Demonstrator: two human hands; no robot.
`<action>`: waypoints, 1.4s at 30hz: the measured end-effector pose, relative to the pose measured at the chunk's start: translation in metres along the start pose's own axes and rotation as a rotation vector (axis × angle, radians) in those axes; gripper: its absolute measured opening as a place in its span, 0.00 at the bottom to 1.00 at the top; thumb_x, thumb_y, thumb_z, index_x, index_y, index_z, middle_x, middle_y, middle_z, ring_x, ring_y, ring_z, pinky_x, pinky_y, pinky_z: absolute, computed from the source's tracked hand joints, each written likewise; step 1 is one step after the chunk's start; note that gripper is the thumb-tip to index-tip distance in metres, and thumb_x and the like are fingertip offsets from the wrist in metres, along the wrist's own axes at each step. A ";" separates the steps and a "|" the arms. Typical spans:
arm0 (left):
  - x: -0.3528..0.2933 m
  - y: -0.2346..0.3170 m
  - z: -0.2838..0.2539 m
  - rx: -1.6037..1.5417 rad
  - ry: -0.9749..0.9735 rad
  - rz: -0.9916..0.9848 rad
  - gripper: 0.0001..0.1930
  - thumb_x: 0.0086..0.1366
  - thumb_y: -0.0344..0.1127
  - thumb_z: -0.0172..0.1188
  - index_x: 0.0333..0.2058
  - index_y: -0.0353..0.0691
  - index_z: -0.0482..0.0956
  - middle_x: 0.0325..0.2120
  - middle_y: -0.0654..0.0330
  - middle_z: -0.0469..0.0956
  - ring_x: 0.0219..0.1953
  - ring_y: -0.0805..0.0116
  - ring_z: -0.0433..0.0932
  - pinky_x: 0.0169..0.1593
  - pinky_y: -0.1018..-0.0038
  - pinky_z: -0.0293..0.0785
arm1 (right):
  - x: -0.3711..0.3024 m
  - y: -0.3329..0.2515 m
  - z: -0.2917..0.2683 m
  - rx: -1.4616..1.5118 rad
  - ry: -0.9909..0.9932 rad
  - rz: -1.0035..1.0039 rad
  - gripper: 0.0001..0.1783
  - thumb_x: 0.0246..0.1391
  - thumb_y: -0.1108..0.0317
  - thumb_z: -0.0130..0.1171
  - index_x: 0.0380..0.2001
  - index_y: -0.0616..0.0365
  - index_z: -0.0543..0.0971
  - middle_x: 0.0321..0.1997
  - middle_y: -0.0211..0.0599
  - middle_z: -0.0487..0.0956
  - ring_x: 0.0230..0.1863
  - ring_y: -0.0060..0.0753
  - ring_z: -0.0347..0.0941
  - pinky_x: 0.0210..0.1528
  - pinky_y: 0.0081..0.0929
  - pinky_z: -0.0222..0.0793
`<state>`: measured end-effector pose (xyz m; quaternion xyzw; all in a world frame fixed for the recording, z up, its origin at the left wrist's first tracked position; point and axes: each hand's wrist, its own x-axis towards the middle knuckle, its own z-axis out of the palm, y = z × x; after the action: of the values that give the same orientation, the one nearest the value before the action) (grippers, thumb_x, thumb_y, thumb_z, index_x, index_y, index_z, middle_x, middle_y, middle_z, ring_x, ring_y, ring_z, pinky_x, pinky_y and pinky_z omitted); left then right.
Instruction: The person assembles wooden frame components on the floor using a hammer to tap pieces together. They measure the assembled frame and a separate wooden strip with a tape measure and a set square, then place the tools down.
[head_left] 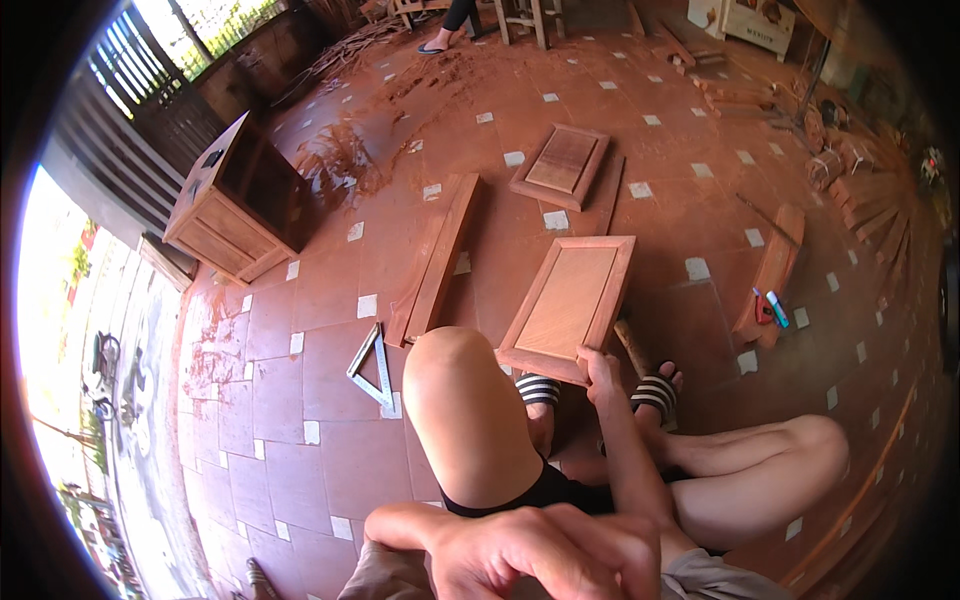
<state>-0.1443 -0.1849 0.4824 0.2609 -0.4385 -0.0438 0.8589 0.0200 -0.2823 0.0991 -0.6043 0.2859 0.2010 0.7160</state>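
Note:
My right hand (598, 374) grips the near right corner of a framed wooden panel (565, 297). The panel is tilted up in front of my knees, with its pale grained centre inside a redder frame. My left hand (545, 555) is raised very near the camera at the bottom of the view, its fingers curled. Whatever it may hold is hidden. A second framed panel (563, 165) lies flat on the floor farther off. To the left lie long wooden boards (440, 260) side by side, and a triangular metal square (373, 370) rests near their lower end.
A wooden cabinet (240, 205) stands at the left by slatted shutters. On the right, a wood block (775, 270) bears a red tool and a blue-capped one. Timber pieces (870, 200) are stacked at far right. Another person's foot (437, 45) shows at the back.

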 end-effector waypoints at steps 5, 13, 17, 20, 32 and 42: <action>0.003 -0.038 -0.012 -0.141 -0.062 0.136 0.19 0.72 0.41 0.62 0.41 0.24 0.87 0.33 0.50 0.80 0.35 0.57 0.75 0.39 0.63 0.71 | -0.012 -0.016 0.001 -0.046 0.046 0.040 0.25 0.49 0.62 0.73 0.44 0.71 0.80 0.39 0.43 0.83 0.39 0.34 0.79 0.43 0.36 0.73; 0.012 -0.022 -0.033 0.054 0.011 -0.003 0.17 0.74 0.36 0.59 0.38 0.25 0.88 0.31 0.50 0.79 0.34 0.57 0.74 0.34 0.64 0.70 | -0.013 -0.025 0.010 -0.079 0.112 0.033 0.18 0.49 0.60 0.73 0.34 0.65 0.81 0.29 0.34 0.80 0.29 0.28 0.75 0.32 0.34 0.69; 0.019 -0.010 -0.054 0.109 0.011 -0.130 0.18 0.74 0.37 0.58 0.35 0.25 0.87 0.28 0.51 0.79 0.31 0.57 0.74 0.33 0.65 0.70 | -0.013 -0.036 0.017 -0.023 0.113 0.021 0.17 0.48 0.59 0.75 0.32 0.63 0.83 0.26 0.32 0.80 0.27 0.30 0.75 0.34 0.34 0.70; 0.024 -0.012 -0.073 0.033 0.037 -0.136 0.17 0.73 0.37 0.58 0.35 0.25 0.84 0.25 0.52 0.79 0.30 0.58 0.75 0.33 0.65 0.70 | -0.011 -0.067 0.008 -0.072 0.203 -0.122 0.16 0.49 0.60 0.74 0.33 0.61 0.83 0.27 0.31 0.79 0.28 0.29 0.74 0.34 0.33 0.69; 0.048 0.026 -0.107 0.448 0.827 -0.375 0.21 0.70 0.47 0.64 0.42 0.29 0.77 0.25 0.52 0.78 0.32 0.60 0.75 0.39 0.64 0.73 | 0.121 -0.132 -0.038 0.088 0.195 -0.269 0.25 0.53 0.59 0.74 0.49 0.63 0.82 0.46 0.33 0.82 0.49 0.31 0.76 0.56 0.36 0.70; 0.029 0.046 -0.153 0.386 1.198 -0.423 0.18 0.72 0.39 0.56 0.49 0.26 0.74 0.27 0.52 0.76 0.33 0.63 0.75 0.39 0.68 0.71 | 0.312 -0.202 -0.103 0.072 0.042 -0.235 0.32 0.48 0.56 0.78 0.53 0.62 0.81 0.56 0.36 0.80 0.60 0.34 0.72 0.63 0.39 0.65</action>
<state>-0.0143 -0.0911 0.4530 0.4699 0.1753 0.0206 0.8649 0.3664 -0.4392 0.0366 -0.6115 0.2352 0.0922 0.7499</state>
